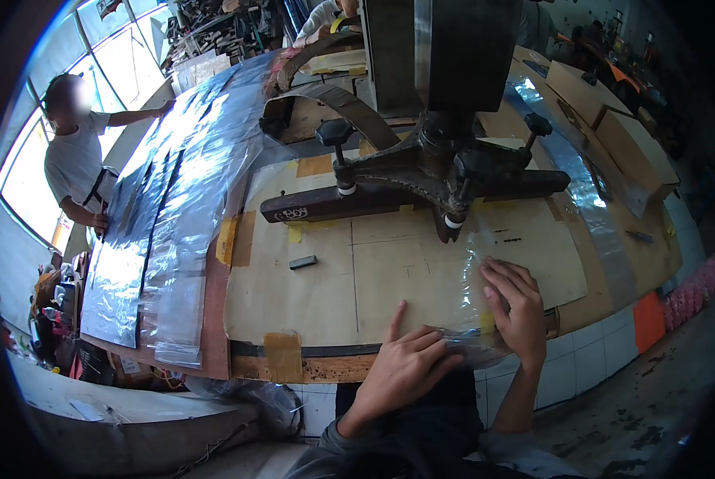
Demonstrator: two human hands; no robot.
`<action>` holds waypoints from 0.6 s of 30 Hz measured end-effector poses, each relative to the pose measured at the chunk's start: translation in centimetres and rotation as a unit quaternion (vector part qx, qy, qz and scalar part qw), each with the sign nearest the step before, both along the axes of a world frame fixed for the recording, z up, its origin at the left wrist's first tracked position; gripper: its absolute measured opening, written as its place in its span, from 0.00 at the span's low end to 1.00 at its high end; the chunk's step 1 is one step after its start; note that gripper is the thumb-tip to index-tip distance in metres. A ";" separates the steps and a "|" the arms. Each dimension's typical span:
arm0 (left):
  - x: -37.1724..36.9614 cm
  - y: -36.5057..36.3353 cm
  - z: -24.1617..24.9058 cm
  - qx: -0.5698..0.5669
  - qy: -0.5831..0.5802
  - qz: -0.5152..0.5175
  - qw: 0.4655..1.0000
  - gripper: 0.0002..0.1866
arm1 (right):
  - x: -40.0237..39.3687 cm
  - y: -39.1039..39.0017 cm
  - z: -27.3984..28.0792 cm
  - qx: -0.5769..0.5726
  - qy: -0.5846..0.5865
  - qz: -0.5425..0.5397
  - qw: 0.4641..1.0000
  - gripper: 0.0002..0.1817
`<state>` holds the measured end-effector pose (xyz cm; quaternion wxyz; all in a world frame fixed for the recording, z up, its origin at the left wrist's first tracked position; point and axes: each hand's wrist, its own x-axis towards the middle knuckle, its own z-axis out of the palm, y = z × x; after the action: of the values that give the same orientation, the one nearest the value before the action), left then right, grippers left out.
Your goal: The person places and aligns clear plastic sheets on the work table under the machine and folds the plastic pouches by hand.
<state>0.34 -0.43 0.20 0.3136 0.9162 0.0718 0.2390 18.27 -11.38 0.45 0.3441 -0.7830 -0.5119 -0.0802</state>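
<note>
The clear, crinkled plastic sheet (453,295) lies flat at the bench's (309,369) near edge, long axis running ten to four, pinned under both open-palmed grips: left hand (405,363) at seven o'clock, right hand (517,307) at three.

A workshop, plainly: a heavy dark press machine (441,96) stands over a worn desk (309,367) covered in taped cardboard sheets (349,271), with long plastic film (174,191) spread beside it. Scrap and clutter (214,32) pile up by big windows (94,48), the floor (645,415) is stained, and another person (74,160) works at the far bench
</note>
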 end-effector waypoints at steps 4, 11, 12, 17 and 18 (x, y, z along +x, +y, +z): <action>-0.1 0.0 0.2 0.003 0.007 -0.001 1.000 0.12 | 0.0 0.0 0.0 0.001 0.002 -0.001 1.000 0.15; -0.1 0.0 0.1 -0.003 0.006 -0.001 1.000 0.11 | 0.0 0.0 0.0 0.000 -0.004 -0.001 1.000 0.15; -0.1 0.0 0.2 -0.001 0.011 -0.001 1.000 0.11 | 0.0 0.0 0.0 0.000 -0.003 -0.001 1.000 0.15; 0.0 -0.1 0.1 0.002 0.003 0.003 1.000 0.12 | 0.0 0.0 -0.1 -0.001 -0.003 0.000 1.000 0.15; 0.0 0.0 0.2 0.002 0.005 0.003 1.000 0.12 | 0.0 0.0 -0.1 -0.001 -0.002 -0.001 1.000 0.14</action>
<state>0.34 -0.48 0.41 0.3108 0.9177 0.0752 0.2357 18.27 -11.40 0.38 0.3419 -0.7839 -0.5119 -0.0815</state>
